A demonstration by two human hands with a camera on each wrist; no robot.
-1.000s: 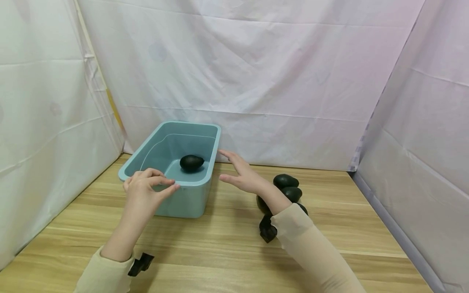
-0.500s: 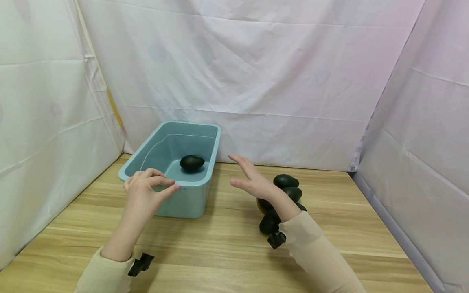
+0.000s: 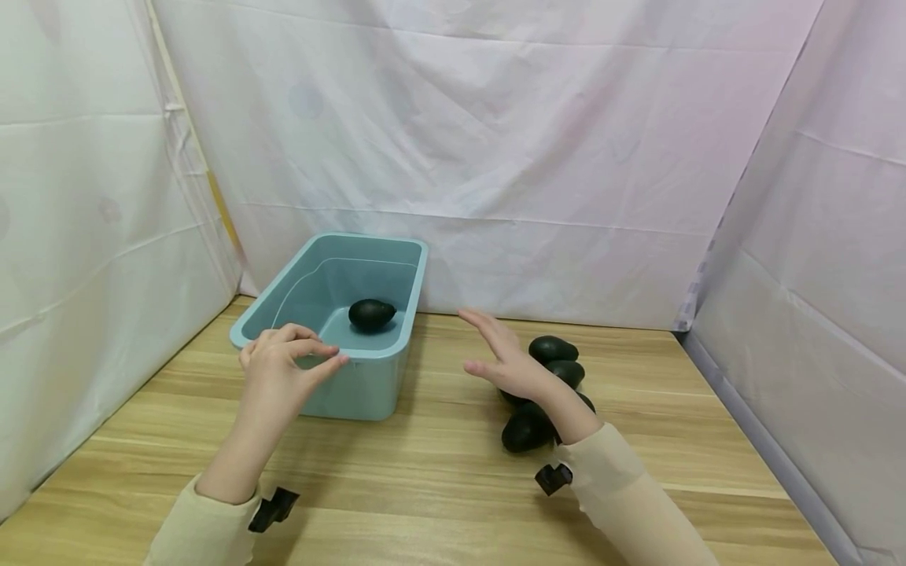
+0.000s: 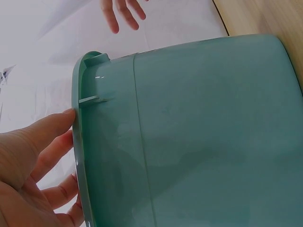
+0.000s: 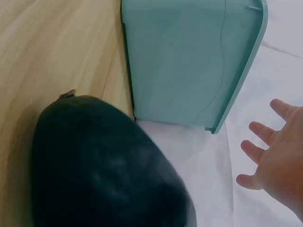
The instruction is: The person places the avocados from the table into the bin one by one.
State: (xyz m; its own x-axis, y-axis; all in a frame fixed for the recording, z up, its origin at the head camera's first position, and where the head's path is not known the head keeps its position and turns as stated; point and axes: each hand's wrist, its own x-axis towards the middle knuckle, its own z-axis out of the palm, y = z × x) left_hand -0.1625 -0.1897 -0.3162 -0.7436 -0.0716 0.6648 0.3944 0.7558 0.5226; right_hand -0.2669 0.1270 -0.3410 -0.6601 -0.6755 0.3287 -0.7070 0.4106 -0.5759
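A blue-green plastic bin (image 3: pixel 354 385) stands on the left half of the table, with one dark avocado (image 3: pixel 371 315) lying on its floor. My left hand (image 3: pixel 279 362) is at the bin's near rim; in the left wrist view its thumb (image 4: pixel 52 126) and fingers hold the rim edge. Right of the bin, my right hand (image 3: pixel 510 365) hovers over the table with fingers extended and nothing in it. Beneath and beside the right wrist lie several dark avocados (image 3: pixel 527 428), partly hidden by the forearm. One avocado (image 5: pixel 104 165) looms large in the right wrist view.
White sheets (image 3: pixel 495 157) hang behind and on both sides of the wooden table (image 3: pixel 396 495). The bin's far end stands close to the back sheet. Small black wrist cameras (image 3: pixel 554 478) sit at both sleeve cuffs.
My right hand has moved right and slightly toward me, away from the bin and over the avocado group. My left hand, the bin and the avocado inside have stayed in place.
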